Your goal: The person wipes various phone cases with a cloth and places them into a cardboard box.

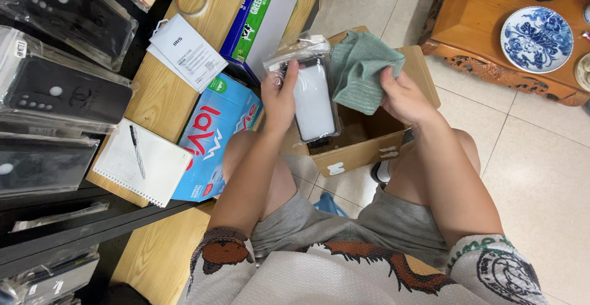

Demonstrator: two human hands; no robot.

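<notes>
In my left hand (278, 99) I hold a phone case (313, 101) sealed in a clear plastic sleeve, upright with its pale, glossy face toward me, above the open cardboard box. My right hand (402, 99) grips a grey-green ribbed cloth (359, 68), bunched and draped just beside the sleeve's upper edge.

Wooden bench (163, 96): notepad (142, 163), pen (136, 151); blue carton (218, 139)

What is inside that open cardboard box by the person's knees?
Little shows inside the cardboard box: only a dark, shadowed inner wall. The left hand holds a bagged phone case and the right hand a green cloth above it, covering the rest.
</notes>
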